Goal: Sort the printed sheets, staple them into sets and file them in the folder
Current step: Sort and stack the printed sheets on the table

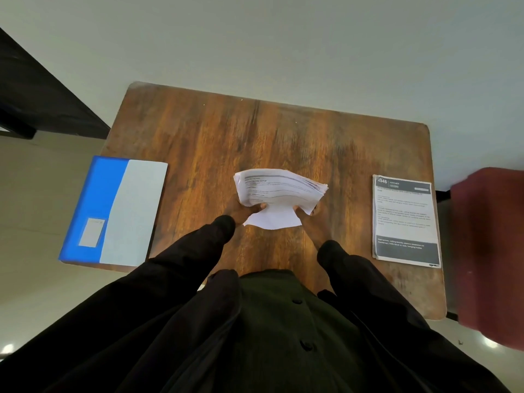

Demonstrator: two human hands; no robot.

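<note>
In the middle of the wooden table [255, 131], a person is holding a stack of printed sheets [279, 188] with both hands. I cannot tell if the stack is touching the surface. The left hand [243, 214] is gripping the near left corner, with the thumb lying on top and the other fingers hidden under the paper. The right hand [309, 225] is gripping the near right side in the same way, thumb on top. The sheets are bending and fanning out at the far right edge, so the hands seem to be holding them loosely on purpose, probably to look through the pages and separate them. One sheet is sticking out toward the person between the two thumbs.

At the right side of the table, a printed page with dark bands [405, 219] is lying flat, well apart from the stack. I am judging it to be the start of a sorted pile, placed where the right hand reaches easily. At the left edge, the blue folder [113, 211] is lying closed and partly hanging over the table edge, waiting for the last step. No stapler is showing. The sorting is only beginning, in my judgement. A dark red chair [487, 251] is standing beside the table on the right.
</note>
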